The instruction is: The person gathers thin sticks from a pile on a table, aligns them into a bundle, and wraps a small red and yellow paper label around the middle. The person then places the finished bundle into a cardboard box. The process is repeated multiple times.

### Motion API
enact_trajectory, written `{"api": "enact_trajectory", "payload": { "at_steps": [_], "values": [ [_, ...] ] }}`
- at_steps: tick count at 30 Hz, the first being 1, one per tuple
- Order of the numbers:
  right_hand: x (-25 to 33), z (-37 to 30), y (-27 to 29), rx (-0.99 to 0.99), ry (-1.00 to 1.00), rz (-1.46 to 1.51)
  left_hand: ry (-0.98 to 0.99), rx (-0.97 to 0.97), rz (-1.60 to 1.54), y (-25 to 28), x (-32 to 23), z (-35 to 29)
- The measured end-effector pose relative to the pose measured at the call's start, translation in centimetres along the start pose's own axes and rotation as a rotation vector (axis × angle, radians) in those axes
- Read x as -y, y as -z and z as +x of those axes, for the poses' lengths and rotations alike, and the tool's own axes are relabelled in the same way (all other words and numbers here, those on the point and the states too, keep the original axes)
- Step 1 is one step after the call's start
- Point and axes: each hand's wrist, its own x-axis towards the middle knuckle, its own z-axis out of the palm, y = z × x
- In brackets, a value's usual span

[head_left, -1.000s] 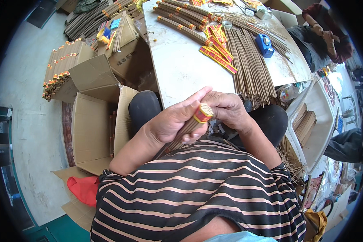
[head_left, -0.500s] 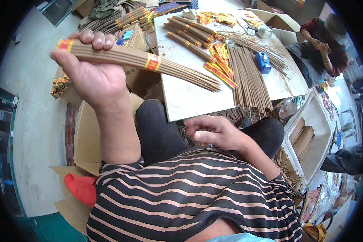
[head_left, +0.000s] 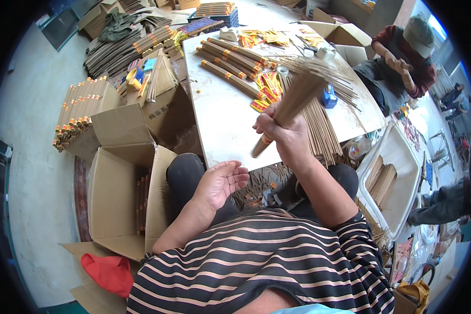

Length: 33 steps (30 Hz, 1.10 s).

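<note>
right hand [head_left: 290, 134] gripping stick bundle [head_left: 301, 95], left hand [head_left: 221, 183] apart

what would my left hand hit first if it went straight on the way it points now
Probably your right forearm: the left hand points rightward toward it, near the close edge of the white table. Depth is unclear, so it might pass underneath or touch the table first.

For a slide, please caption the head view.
At a white table, the right hand grips a stick bundle; the left hand is open.
</note>
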Motion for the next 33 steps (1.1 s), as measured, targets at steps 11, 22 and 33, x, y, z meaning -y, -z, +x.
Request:
{"api": "enact_trajectory", "payload": {
  "at_steps": [11, 22, 33],
  "values": [
    [-7.0, 1.6, -2.0, 0.125, -0.036, -0.305, -1.132, 0.098, 0.74, -4.8, -6.2, 1.6],
    [-1.3, -2.2, -2.3, 0.568, -0.783, 0.336, -0.526, 0.615, -0.15, -5.2, -12.4, 3.3],
    [-1.7, -1.3, 0.0, 0.627, -0.644, 0.118, -0.697, 0.474, -0.038, -8.1, -11.7, 2.4]
  ]
}}
